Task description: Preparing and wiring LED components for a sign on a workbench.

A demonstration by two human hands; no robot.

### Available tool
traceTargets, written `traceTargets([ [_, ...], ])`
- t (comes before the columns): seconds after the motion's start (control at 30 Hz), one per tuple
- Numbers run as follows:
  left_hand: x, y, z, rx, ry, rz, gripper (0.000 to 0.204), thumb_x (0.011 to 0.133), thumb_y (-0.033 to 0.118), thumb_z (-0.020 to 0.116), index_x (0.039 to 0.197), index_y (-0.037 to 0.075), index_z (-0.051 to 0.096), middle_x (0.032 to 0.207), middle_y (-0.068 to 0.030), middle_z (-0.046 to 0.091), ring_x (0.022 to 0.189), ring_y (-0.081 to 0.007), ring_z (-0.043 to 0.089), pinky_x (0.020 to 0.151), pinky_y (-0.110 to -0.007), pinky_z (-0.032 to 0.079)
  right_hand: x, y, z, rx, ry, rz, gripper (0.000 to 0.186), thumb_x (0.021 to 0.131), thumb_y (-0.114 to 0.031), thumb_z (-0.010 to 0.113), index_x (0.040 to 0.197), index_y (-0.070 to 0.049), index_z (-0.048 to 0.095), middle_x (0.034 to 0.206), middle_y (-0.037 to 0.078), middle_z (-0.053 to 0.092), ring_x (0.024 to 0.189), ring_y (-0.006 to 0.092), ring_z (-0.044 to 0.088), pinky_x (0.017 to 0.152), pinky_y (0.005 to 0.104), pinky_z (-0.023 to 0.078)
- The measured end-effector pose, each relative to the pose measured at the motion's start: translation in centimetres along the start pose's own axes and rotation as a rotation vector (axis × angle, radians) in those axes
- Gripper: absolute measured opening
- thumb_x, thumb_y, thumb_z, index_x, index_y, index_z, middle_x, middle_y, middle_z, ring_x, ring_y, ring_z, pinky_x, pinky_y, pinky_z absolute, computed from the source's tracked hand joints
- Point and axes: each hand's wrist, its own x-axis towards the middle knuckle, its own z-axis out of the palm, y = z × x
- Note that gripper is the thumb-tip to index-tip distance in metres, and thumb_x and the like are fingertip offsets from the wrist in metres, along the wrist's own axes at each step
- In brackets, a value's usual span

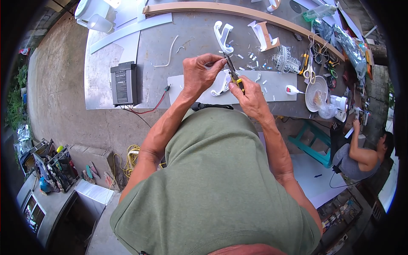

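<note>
— What does the right hand [250, 94] have?

— Its fingers are wrapped shut around the yellow-and-black handles of a pair of pliers [233, 73]. The tool's long axis runs from the palm up and to the left, so the nose ends at the left hand's fingertips.

— And the left hand [199, 74]?

— It is closed in a pinch, thumb against forefinger, on something small right at the plier nose. Whether that is a wire end or a bit of the white strip I cannot tell; it is too small.

— Where is the piece itself?

— A curved white plastic piece [222, 87] sits just below and between the two hands, over the grey sheet [276, 83] on the table [195, 34]. The left hand is the nearer one to it.

— Anything else close by?

— White offcuts are scattered beyond the hands, a white letter shape [222, 36] stands further back, and a black power supply box [123, 83] lies well off to the left.
</note>
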Motion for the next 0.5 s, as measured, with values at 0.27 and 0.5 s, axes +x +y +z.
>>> traceTargets([
  [0.27, -0.07, -0.02, 0.12, 0.012, 0.008, 0.005, 0.011, 0.087, 0.012, 0.076, 0.092, 0.003, 0.078, 0.076, -0.0064, 0.075, 0.069, -0.0079, 0.068, 0.061, -0.023, 0.053, -0.02, 0.46, 0.37, -0.066, 0.022, -0.031, 0.036, 0.098, -0.029, 0.059, 0.089, 0.006, 0.059, 0.078, 0.02, 0.057, 0.069, 0.0339, 0.056, 0.067, 0.0437, 0.044],
  [0.5, -0.02, -0.11, 0.13, 0.05, 0.006, 0.014, 0.011, 0.086, 0.012, 0.077, 0.092, 0.003, 0.078, 0.075, -0.0063, 0.075, 0.069, -0.0075, 0.068, 0.06, -0.023, 0.052, 0.05, 0.65, 0.55, -0.116, 0.056, -0.073, 0.035, 0.098, -0.027, 0.06, 0.086, 0.006, 0.057, 0.077, 0.02, 0.055, 0.068, 0.0348, 0.055, 0.066, 0.0444, 0.044],
])
